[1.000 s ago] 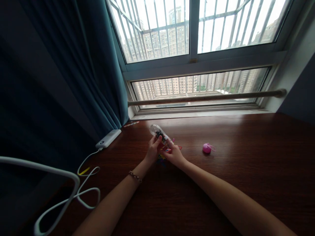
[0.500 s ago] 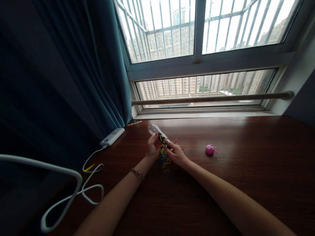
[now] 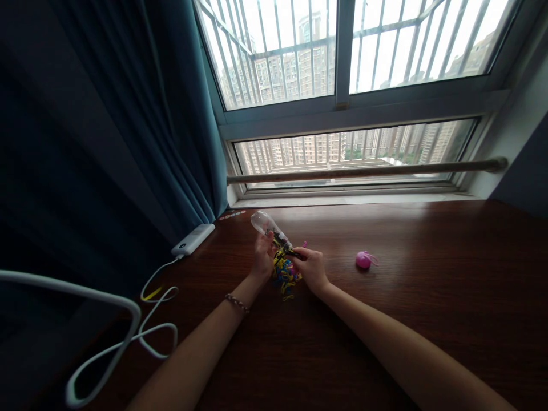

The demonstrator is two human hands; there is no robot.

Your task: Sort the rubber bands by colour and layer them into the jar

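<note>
My left hand (image 3: 262,258) grips a small clear plastic bottle (image 3: 266,224), tilted with its mouth down toward the right. My right hand (image 3: 313,267) is closed in a pinch at the bottle's mouth, on something too small to name. A pile of small coloured rubber bands (image 3: 286,275), yellow, blue and pink, lies on the dark wooden table (image 3: 385,319) between and just below both hands. A beaded bracelet (image 3: 236,303) circles my left wrist.
A pink cap-like object (image 3: 363,260) lies to the right of my hands. A white power bank (image 3: 193,239) with a white cable (image 3: 149,334) sits at the left by the teal curtain (image 3: 162,114). The barred window (image 3: 342,85) and a rail (image 3: 363,170) run along the far edge.
The bottle has tilted further, and more coloured bands have spilled onto the table below my hands. My right hand has shifted slightly right at the bottle's mouth.
</note>
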